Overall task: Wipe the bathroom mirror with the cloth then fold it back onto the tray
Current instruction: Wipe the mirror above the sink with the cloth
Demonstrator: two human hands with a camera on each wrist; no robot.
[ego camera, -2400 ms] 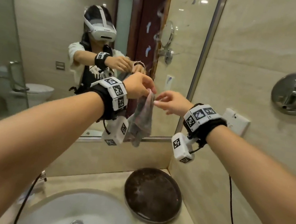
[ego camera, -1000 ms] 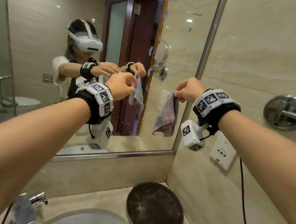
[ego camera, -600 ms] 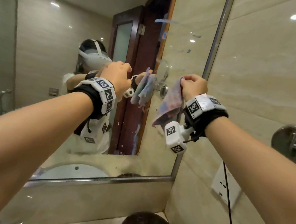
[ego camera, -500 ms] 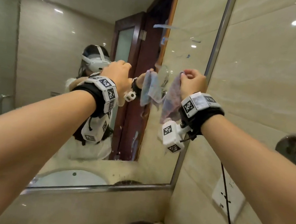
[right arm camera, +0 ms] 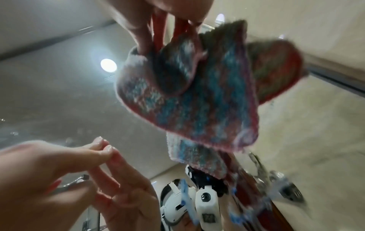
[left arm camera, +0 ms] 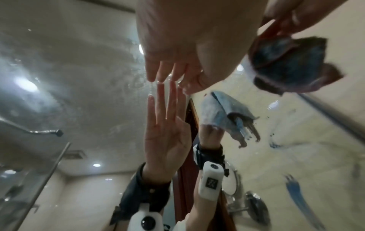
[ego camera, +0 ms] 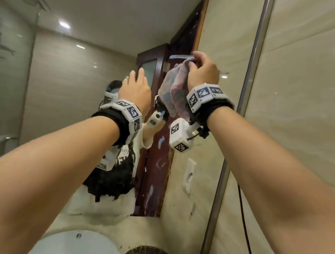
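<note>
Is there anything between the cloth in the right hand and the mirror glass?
Nothing visible. The right hand grips the cloth right at the mirror; the left hand, fingers straight, touches the glass beside it, not in front.

Open glass of mirror (ego camera: 66, 111) left of left hand (ego camera: 136, 91), right side bounded by metal frame edge (ego camera: 244, 94), cloth (ego camera: 175, 93) hung between hands, blue smears (left arm camera: 302, 197) below.

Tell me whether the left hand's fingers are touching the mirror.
Touching. In the left wrist view the straight fingers of the left hand meet their own reflection tip to tip on the mirror.
</note>
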